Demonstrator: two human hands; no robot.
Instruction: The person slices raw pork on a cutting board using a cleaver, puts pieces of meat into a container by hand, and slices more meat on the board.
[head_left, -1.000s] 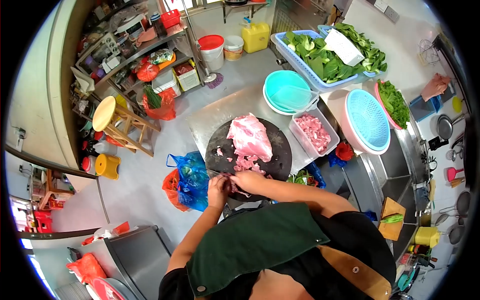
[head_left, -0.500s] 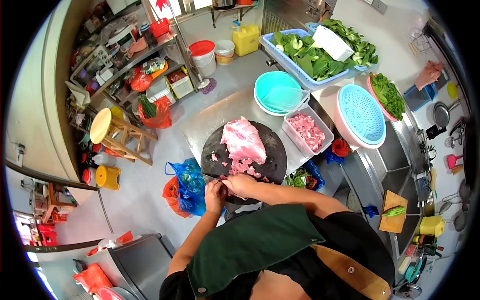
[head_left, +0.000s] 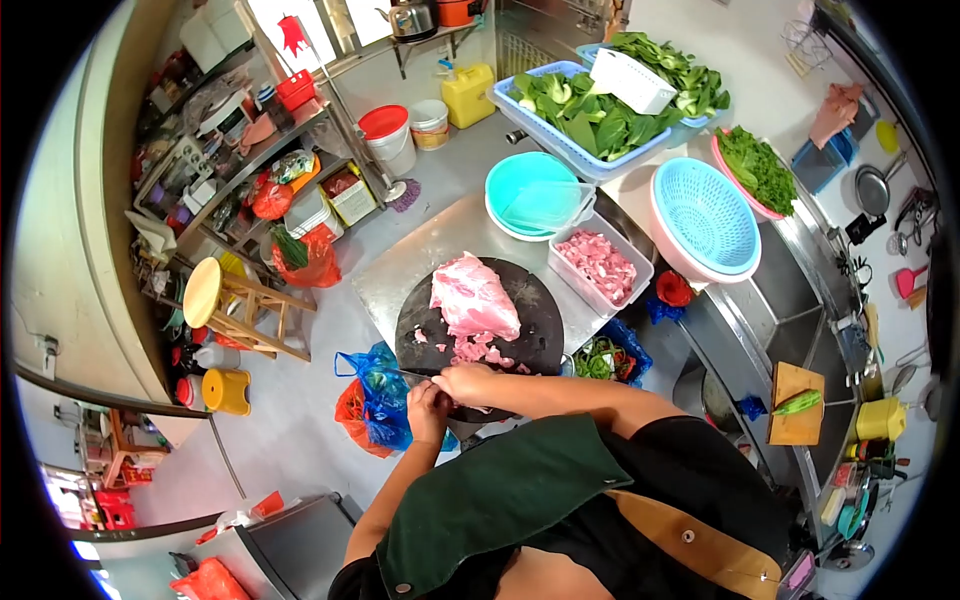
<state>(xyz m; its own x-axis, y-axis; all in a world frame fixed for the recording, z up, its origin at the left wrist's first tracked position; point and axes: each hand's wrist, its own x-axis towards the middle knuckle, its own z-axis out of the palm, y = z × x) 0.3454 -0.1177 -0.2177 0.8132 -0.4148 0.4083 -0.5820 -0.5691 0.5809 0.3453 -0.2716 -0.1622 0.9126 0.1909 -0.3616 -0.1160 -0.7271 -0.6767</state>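
Note:
A large piece of raw pork (head_left: 475,297) lies on the round dark chopping board (head_left: 540,325), with small cut pieces of meat (head_left: 478,350) in front of it. My right hand (head_left: 467,383) is closed at the near edge of the board. From its fingers a knife blade (head_left: 408,375) points left; the handle is hidden. Close beside it, my left hand (head_left: 428,410) is closed, and what its fingers hold is hidden. Behind the board to the right, a clear plastic container (head_left: 630,293) is filled with cut meat (head_left: 594,265).
The board stands on a metal table (head_left: 385,270). A turquoise basin (head_left: 525,180), a blue colander (head_left: 705,215) and a blue crate (head_left: 625,160) of leafy greens are beyond it. Blue plastic bags (head_left: 385,400) lie left of the board. A wooden stool (head_left: 205,292) stands farther left.
The view has shifted slightly, so the board and surroundings sit a little left. My hands stay together at the board's near edge, and more of the knife blade shows.

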